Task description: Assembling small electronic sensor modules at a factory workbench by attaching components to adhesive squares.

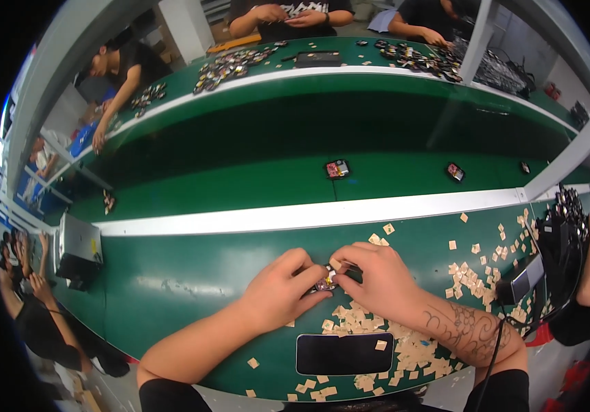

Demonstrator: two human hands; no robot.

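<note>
forearms [202,340] reach in over the green surface [171,268], the right one tattooed. left hand [281,292], nearly closed, pinches a small device [325,281]; right hand [376,278], curled, meets its other side, exact grip hidden. the device sits between both hands, beyond a phone [341,356] and scattered tan squares [353,318], one lying on the phone.
</note>
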